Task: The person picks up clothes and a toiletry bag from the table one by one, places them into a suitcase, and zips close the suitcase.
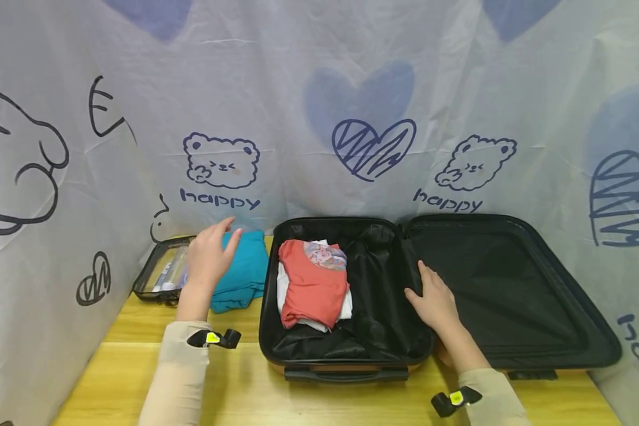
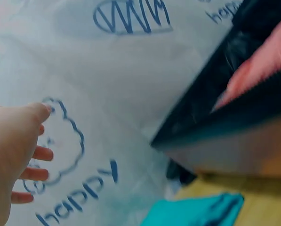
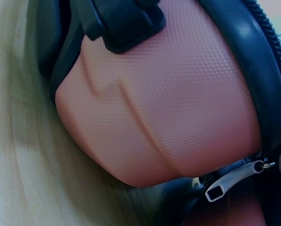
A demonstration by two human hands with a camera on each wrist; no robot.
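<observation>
An open suitcase (image 1: 264,313) with a black lining stands in the middle of the table. In its left part lies a folded coral-red garment (image 1: 313,290) with a printed patch, on top of white cloth (image 1: 283,290). My left hand (image 1: 209,254) is raised over a folded teal cloth (image 1: 251,266), fingers extended and nothing in them; the left wrist view shows the same hand (image 2: 11,155). At the suitcase's right rim, my right hand (image 1: 435,300) rests with fairly straight fingers. The right wrist view is mostly filled by the textured outer shell (image 3: 178,94).
The suitcase's other half (image 1: 511,284) lies opened to the right. A clear pouch (image 1: 149,266) with black edges, holding small bottles, is at the back left, partly behind my left hand. A metal zipper pull (image 3: 234,179) hangs on the shell. A printed curtain (image 1: 298,106) encloses the table.
</observation>
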